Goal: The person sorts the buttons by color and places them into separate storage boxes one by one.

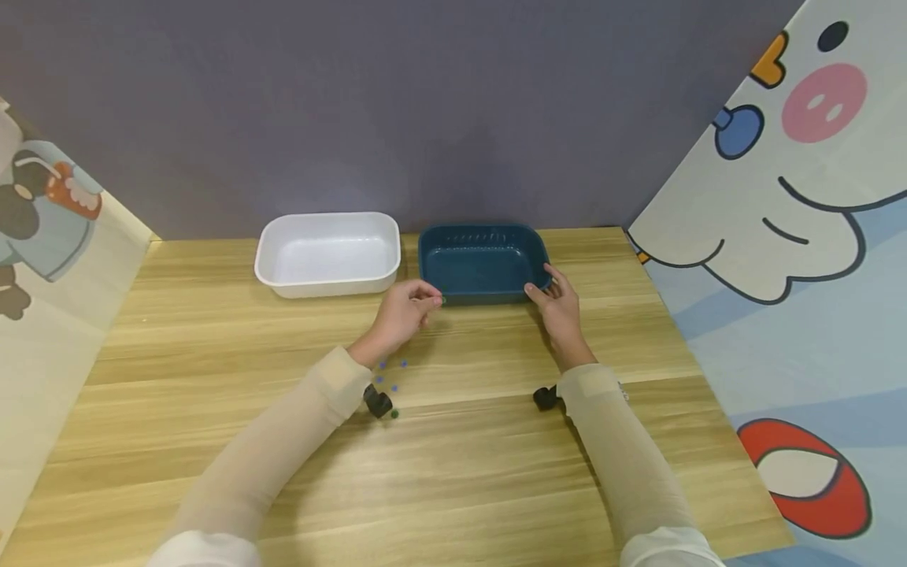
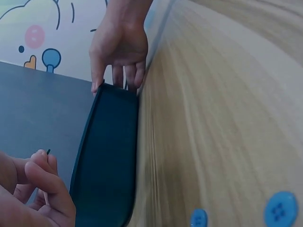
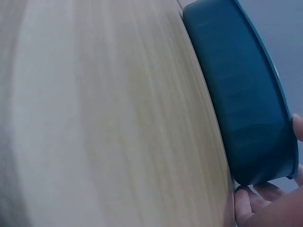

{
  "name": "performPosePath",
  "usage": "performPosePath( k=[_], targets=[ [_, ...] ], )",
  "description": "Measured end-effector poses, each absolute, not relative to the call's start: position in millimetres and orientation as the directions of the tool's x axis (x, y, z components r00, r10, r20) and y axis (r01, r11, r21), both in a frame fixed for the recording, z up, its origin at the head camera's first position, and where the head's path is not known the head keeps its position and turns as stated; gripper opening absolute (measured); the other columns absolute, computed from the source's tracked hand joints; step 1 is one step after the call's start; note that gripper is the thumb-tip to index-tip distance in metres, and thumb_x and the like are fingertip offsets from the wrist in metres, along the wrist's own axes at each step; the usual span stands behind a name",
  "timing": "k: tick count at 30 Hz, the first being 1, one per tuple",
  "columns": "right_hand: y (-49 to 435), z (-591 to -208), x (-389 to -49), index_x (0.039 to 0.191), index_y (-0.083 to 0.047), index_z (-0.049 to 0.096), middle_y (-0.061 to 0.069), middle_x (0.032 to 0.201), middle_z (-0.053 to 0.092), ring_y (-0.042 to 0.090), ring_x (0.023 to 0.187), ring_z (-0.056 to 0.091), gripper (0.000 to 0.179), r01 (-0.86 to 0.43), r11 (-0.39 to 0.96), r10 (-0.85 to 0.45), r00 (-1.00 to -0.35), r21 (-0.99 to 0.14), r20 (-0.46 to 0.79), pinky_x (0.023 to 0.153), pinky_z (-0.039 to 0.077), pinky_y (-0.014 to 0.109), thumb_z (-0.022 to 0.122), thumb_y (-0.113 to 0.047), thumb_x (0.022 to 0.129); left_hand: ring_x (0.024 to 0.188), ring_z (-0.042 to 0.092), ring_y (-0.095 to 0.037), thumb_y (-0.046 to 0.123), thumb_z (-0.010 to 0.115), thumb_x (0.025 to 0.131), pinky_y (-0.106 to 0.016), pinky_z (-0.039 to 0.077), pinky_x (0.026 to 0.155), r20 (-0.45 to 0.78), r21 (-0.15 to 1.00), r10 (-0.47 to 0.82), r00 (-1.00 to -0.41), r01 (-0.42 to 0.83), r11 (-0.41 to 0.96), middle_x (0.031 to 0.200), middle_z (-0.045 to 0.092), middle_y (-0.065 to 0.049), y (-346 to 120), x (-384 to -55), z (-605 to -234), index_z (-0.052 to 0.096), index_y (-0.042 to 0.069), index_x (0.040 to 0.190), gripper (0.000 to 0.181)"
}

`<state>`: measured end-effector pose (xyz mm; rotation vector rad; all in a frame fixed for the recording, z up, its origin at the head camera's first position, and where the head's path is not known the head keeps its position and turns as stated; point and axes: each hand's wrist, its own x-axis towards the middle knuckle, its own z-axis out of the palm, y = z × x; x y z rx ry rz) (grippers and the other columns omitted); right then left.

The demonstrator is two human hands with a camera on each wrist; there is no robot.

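My left hand (image 1: 405, 313) pinches a small green button (image 1: 443, 300) between thumb and fingertips, at the front left corner of the dark teal box (image 1: 483, 299). In the left wrist view only the thin edge of that button (image 2: 48, 152) shows above the fingers. At the box's front right corner my right hand (image 1: 560, 309) grips the rim, thumb on top and other fingers against the outer wall. Several blue buttons (image 1: 394, 388) lie on the table beside my left wrist, with a dark green button (image 1: 394, 413) nearer to me.
A white box (image 1: 328, 290) stands left of the teal one, a narrow gap between them. Behind both rises a grey panel (image 1: 453, 110). The wooden table (image 1: 468, 472) has printed walls on its left and right sides. Black wrist cameras (image 1: 378, 402) hang under the sleeves.
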<state>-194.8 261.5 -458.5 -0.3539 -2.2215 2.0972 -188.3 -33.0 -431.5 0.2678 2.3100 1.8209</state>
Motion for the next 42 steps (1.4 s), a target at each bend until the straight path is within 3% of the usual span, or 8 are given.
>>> performPosePath(
  k=[7,10,13,17,20,25,30,42],
  targets=[
    [255,-442,-188,0.156,-0.009,0.036,0.015,0.164,0.023,0.033,0.149,0.027,0.068,0.127,0.060,0.201,-0.973,-0.990,-0.113,0.117,0.034,0.041,0.069,-0.012,0.097,0.079,0.057,-0.054,0.009,0.064,0.100,-0.018,0.039,0.044,-0.041,0.986,0.195,-0.980,-0.007,0.168,0.099,0.065,-0.023,-27,-201,-429,0.068,-0.006,0.110,0.018],
    [258,-448,-190,0.157,-0.011,0.036,0.013,0.165,0.022,0.032,0.149,0.026,0.069,0.122,0.057,0.200,-0.974,-0.991,-0.108,0.117,0.033,0.040,0.069,-0.013,0.097,0.070,0.059,-0.044,0.008,0.066,0.099,-0.018,0.038,0.042,-0.055,0.987,0.162,-0.985,-0.030,0.156,0.094,0.064,-0.015,-24,-206,-427,0.070,-0.003,0.107,0.015],
    [261,-460,-195,0.156,-0.015,0.038,0.009,0.165,0.024,0.029,0.148,0.029,0.068,0.111,0.065,0.207,-0.974,-0.992,-0.095,0.117,0.033,0.039,0.070,-0.015,0.096,0.062,0.057,-0.029,0.008,0.066,0.098,-0.018,0.037,0.041,-0.080,0.990,0.156,-0.985,-0.060,0.130,0.096,0.065,-0.017,-23,-210,-427,0.069,-0.003,0.108,0.015],
    [263,-470,-198,0.156,-0.021,0.039,0.006,0.165,0.023,0.027,0.149,0.027,0.068,0.100,0.088,0.213,-0.974,-0.991,-0.079,0.117,0.033,0.039,0.071,-0.020,0.096,0.057,0.057,-0.016,0.002,0.060,0.100,-0.018,0.045,0.045,-0.106,0.991,0.167,-0.980,-0.091,0.094,0.114,0.067,-0.024,-24,-216,-431,0.065,-0.008,0.121,0.023],
    [263,-471,-198,0.156,-0.021,0.039,0.005,0.166,0.022,0.027,0.149,0.026,0.068,0.103,0.093,0.214,-0.973,-0.990,-0.082,0.117,0.032,0.039,0.071,-0.020,0.096,0.058,0.059,-0.012,-0.003,0.054,0.101,-0.019,0.051,0.049,-0.120,0.990,0.180,-0.976,-0.105,0.094,0.124,0.066,-0.022,-25,-216,-432,0.061,-0.009,0.130,0.030],
    [261,-462,-196,0.156,-0.017,0.039,0.008,0.165,0.022,0.028,0.149,0.027,0.068,0.123,0.063,0.215,-0.971,-0.990,-0.106,0.117,0.033,0.039,0.071,-0.015,0.096,0.063,0.062,-0.014,-0.004,0.050,0.102,-0.020,0.053,0.051,-0.121,0.987,0.197,-0.973,-0.097,0.125,0.125,0.066,-0.016,-26,-215,-429,0.060,-0.007,0.133,0.033],
    [255,-444,-189,0.156,-0.008,0.037,0.014,0.165,0.022,0.033,0.149,0.027,0.068,0.126,0.069,0.212,-0.971,-0.990,-0.109,0.117,0.033,0.041,0.069,-0.011,0.096,0.063,0.062,-0.014,-0.004,0.050,0.102,-0.020,0.052,0.050,-0.116,0.988,0.208,-0.971,-0.092,0.121,0.127,0.065,-0.021,-27,-214,-429,0.060,-0.008,0.132,0.032],
    [252,-440,-185,0.156,-0.009,0.037,0.014,0.165,0.022,0.032,0.148,0.027,0.068,0.132,0.066,0.214,-0.970,-0.989,-0.115,0.116,0.034,0.040,0.069,-0.010,0.097,0.069,0.064,-0.020,-0.005,0.049,0.101,-0.024,0.056,0.055,-0.107,0.985,0.231,-0.967,-0.072,0.155,0.125,0.067,-0.019,-34,-209,-427,0.061,-0.008,0.131,0.033]
  ],
)
